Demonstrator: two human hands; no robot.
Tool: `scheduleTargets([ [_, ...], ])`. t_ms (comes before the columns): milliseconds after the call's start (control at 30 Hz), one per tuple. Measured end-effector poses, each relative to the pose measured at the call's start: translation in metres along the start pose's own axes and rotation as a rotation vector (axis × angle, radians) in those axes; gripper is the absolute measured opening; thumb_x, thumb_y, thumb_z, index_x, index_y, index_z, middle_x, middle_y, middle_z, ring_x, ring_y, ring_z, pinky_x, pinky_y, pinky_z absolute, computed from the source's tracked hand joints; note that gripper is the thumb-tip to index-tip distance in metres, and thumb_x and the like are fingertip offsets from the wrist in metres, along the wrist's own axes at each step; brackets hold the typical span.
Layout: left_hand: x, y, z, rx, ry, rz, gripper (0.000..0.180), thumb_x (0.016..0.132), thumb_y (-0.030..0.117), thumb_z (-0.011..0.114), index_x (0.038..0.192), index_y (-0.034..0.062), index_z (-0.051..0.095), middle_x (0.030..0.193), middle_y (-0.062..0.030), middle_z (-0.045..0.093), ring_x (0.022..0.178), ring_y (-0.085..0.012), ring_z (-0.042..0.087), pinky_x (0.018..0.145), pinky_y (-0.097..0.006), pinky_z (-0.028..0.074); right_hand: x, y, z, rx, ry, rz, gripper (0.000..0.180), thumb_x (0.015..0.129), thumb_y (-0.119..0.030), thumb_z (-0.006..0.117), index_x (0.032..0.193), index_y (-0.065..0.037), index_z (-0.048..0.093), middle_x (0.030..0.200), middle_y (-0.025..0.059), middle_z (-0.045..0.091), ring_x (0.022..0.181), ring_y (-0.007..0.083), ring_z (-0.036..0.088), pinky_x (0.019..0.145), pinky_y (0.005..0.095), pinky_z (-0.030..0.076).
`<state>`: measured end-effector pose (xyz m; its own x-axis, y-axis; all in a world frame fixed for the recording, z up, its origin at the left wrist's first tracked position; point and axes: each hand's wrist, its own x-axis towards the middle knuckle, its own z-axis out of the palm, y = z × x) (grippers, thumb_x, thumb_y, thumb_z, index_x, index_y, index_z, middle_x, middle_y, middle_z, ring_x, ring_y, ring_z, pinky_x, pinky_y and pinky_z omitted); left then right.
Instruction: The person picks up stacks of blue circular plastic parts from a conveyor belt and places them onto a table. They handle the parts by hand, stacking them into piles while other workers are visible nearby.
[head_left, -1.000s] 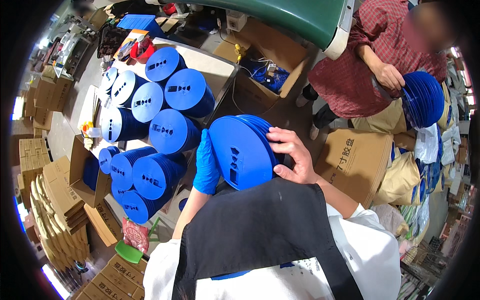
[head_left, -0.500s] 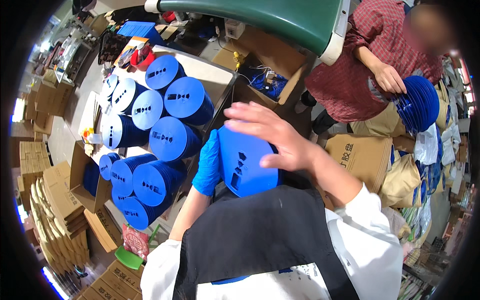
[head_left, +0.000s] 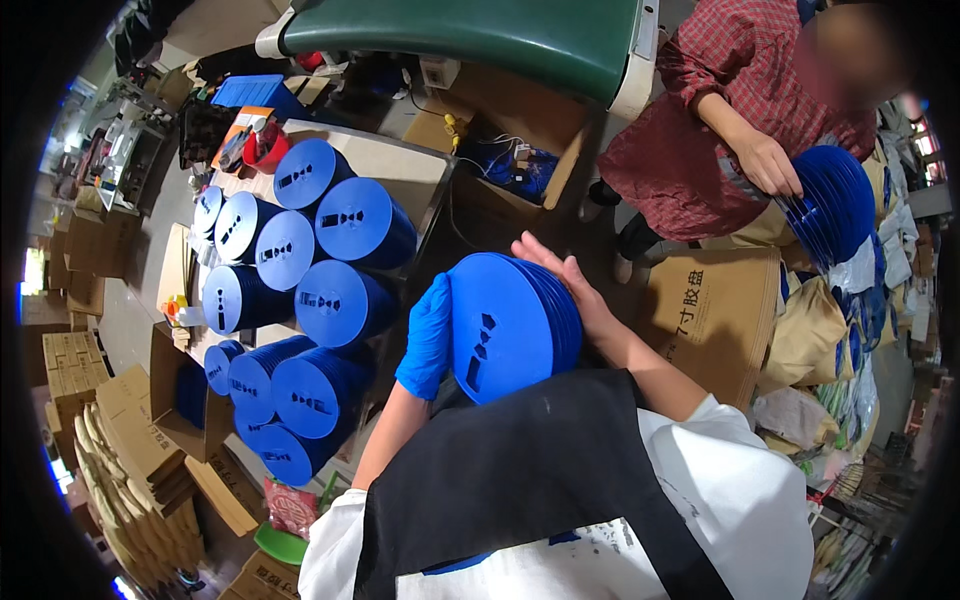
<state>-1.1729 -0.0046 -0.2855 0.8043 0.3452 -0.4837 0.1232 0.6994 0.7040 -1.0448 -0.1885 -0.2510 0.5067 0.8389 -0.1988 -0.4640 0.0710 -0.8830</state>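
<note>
A stack of blue plastic discs [head_left: 505, 330] with cut-out slots at the centre stands tilted before my apron. My left hand [head_left: 427, 338], in a blue glove, grips its left edge. Bare, my right hand [head_left: 577, 287] lies along the stack's upper right side, its fingers stretched and partly hidden behind the discs. The stack is held between both hands. To the left, more stacks of blue discs [head_left: 345, 302] lie in rows on a pale table [head_left: 400, 165], their slotted faces toward me.
At the right, a co-worker's hand [head_left: 767, 165] holds a fanned bunch of blue discs [head_left: 832, 208]. Cardboard [head_left: 705, 310] lies beside my right arm. An open carton [head_left: 565, 170] with blue parts sits beyond the table, below a green conveyor belt [head_left: 470, 35]. A red container [head_left: 267, 150] stands on the table.
My right hand has moved from in front of the disc face to the stack's right side. The stack has turned, showing its layered edges. The view has shifted slightly.
</note>
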Motion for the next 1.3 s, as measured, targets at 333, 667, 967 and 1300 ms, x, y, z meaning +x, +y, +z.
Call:
scheduleTargets([
  [333,0.008,0.004,0.007,-0.005,-0.072,0.078,0.041,0.102,0.036,0.051,0.125,0.0034,0.061,0.114,-0.0104,0.068,0.098,-0.0206,0.067,0.086,-0.036,0.057,-0.012,-0.061,0.02,-0.962,-0.106,-0.465,0.087,0.091,-0.076,0.026,0.156,-0.017,0.024,0.162,0.0108,0.018,0.15,0.0314,0.015,0.119,0.0491,0.008],
  [667,-0.005,0.008,0.012,-0.027,-0.055,0.109,0.042,0.099,0.035,0.058,0.126,0.0036,0.062,0.114,-0.0068,0.066,0.103,-0.0158,0.061,0.095,-0.033,0.049,-0.032,-0.021,0.003,-0.054,0.174,-0.146,0.092,0.093,-0.073,0.032,0.153,-0.004,0.025,0.158,0.0129,0.027,0.143,0.0257,0.03,0.118,0.041,0.023],
  [967,-0.064,0.022,-0.037,0.116,0.075,0.395,0.054,0.103,0.041,0.045,0.147,0.0092,0.042,0.145,-0.0104,0.047,0.13,-0.0227,0.047,0.11,-0.037,0.037,0.005,0.001,0.023,-0.253,-0.132,0.027,0.083,0.096,-0.057,0.045,0.154,-0.003,0.018,0.154,0.0169,0.029,0.138,0.0293,0.036,0.115,0.0411,0.027],
  [1300,-0.148,-0.054,-0.065,-0.431,0.536,0.546,0.062,0.105,0.043,0.037,0.156,0.0125,0.019,0.159,-0.0071,0.024,0.143,-0.0217,0.029,0.118,-0.038,0.026,0.067,0.052,0.107,-0.244,-0.428,0.126,0.063,0.096,-0.029,0.047,0.151,-0.003,0.029,0.15,0.0157,0.036,0.135,0.0264,0.038,0.114,0.0388,0.029],
])
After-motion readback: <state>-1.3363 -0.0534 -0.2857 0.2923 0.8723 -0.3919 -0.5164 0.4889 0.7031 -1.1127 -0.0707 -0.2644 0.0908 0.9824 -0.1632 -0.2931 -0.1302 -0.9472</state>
